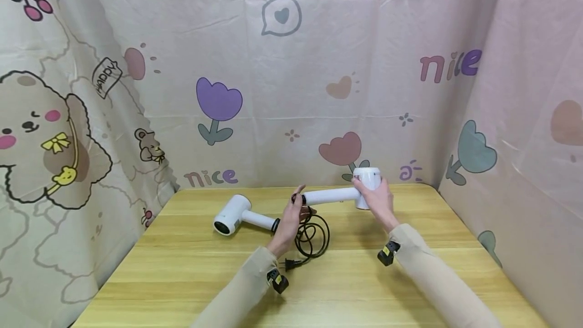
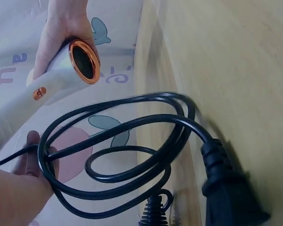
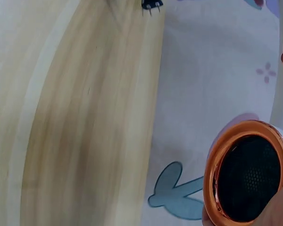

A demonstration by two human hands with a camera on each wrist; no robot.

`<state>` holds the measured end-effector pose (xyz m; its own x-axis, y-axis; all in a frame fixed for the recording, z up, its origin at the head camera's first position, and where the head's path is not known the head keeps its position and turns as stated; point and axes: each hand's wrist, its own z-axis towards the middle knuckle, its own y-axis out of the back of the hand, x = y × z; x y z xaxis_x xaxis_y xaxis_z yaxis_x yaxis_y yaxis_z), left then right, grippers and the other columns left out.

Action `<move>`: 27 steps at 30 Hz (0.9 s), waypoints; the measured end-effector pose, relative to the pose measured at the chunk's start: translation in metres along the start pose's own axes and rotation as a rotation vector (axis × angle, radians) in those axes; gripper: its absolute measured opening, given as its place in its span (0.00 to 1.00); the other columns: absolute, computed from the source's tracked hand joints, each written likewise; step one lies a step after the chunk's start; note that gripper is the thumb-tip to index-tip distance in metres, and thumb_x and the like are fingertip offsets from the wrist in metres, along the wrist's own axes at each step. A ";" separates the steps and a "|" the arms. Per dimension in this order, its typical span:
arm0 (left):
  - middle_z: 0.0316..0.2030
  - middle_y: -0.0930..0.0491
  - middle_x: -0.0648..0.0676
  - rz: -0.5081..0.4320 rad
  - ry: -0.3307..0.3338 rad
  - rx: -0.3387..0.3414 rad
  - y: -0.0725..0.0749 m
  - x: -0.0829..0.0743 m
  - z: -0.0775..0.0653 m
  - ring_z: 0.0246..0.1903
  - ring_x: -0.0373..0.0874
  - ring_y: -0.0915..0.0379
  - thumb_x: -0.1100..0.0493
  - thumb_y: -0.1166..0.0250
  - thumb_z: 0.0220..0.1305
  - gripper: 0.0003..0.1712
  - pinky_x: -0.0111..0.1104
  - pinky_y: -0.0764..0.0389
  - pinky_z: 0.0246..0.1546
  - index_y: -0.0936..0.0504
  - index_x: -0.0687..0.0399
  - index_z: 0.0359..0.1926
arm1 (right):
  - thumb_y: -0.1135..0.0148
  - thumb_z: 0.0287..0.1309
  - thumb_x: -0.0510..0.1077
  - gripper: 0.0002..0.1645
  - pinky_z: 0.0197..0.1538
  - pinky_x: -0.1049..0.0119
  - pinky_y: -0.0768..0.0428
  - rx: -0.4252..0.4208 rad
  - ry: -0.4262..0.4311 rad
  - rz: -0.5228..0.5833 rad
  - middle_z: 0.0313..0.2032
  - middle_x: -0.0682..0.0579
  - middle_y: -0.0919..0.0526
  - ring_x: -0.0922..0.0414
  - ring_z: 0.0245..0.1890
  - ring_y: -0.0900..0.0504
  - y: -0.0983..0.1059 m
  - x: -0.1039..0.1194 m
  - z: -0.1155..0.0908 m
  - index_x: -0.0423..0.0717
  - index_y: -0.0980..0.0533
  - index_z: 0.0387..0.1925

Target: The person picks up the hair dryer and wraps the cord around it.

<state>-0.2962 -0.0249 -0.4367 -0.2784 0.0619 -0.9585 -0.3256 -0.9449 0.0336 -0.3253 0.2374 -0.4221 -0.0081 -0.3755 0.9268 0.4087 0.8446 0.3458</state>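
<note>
A white hair dryer (image 1: pixel 331 196) is held up above the table, its handle lying roughly level. My right hand (image 1: pixel 379 200) grips its head. In the right wrist view the copper-ringed end (image 3: pixel 209 181) of the dryer shows a dark mesh. At the handle's far end my left hand (image 1: pixel 288 224) holds the black power cord (image 2: pixel 118 100), which hangs in loose coils from the fingers. The cord's plug (image 2: pixel 233 197) dangles below that hand. A second white hair dryer (image 1: pixel 233 212) lies on the table, left of my left hand, its handle pointing toward it.
The wood-grain table (image 1: pixel 364 287) spreads beneath both hands. A patterned cloth (image 1: pixel 291 90) hangs behind it and along both sides. A black ribbed part (image 2: pixel 153 212) shows low in the left wrist view; what it belongs to is unclear.
</note>
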 end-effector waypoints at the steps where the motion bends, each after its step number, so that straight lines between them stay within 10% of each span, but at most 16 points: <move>1: 0.54 0.28 0.68 0.003 0.012 -0.012 0.001 0.000 0.001 0.53 0.64 0.25 0.35 0.68 0.76 0.35 0.53 0.33 0.65 0.49 0.41 0.76 | 0.35 0.44 0.78 0.64 0.46 0.58 0.16 0.003 0.011 0.002 0.54 0.41 0.26 0.45 0.51 0.22 -0.001 0.000 -0.001 0.45 0.45 0.71; 18: 0.58 0.25 0.69 -0.390 0.171 -0.072 0.017 0.004 0.010 0.53 0.55 0.20 0.31 0.70 0.73 0.43 0.45 0.30 0.66 0.41 0.60 0.69 | 0.34 0.60 0.46 0.36 0.41 0.56 0.15 0.294 0.094 0.436 0.45 0.52 0.25 0.59 0.38 0.18 0.002 -0.006 -0.004 0.46 0.41 0.65; 22: 0.45 0.17 0.62 -0.328 0.194 -0.078 0.016 0.007 0.011 0.42 0.49 0.18 0.33 0.65 0.75 0.37 0.42 0.25 0.61 0.36 0.61 0.59 | 0.31 0.57 0.47 0.39 0.39 0.54 0.14 0.224 0.151 0.371 0.47 0.47 0.25 0.57 0.38 0.18 0.000 0.000 -0.004 0.46 0.39 0.65; 27: 0.29 0.24 0.50 -0.029 0.139 -0.102 0.017 0.007 0.006 0.29 0.41 0.25 0.48 0.49 0.76 0.25 0.32 0.20 0.37 0.32 0.64 0.61 | 0.27 0.53 0.50 0.43 0.41 0.57 0.15 0.094 0.205 0.273 0.49 0.41 0.24 0.54 0.42 0.20 0.003 0.008 -0.003 0.46 0.37 0.66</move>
<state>-0.3091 -0.0383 -0.4409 -0.1407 0.0509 -0.9887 -0.2361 -0.9716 -0.0164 -0.3212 0.2362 -0.4142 0.2769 -0.1914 0.9416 0.2843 0.9524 0.1100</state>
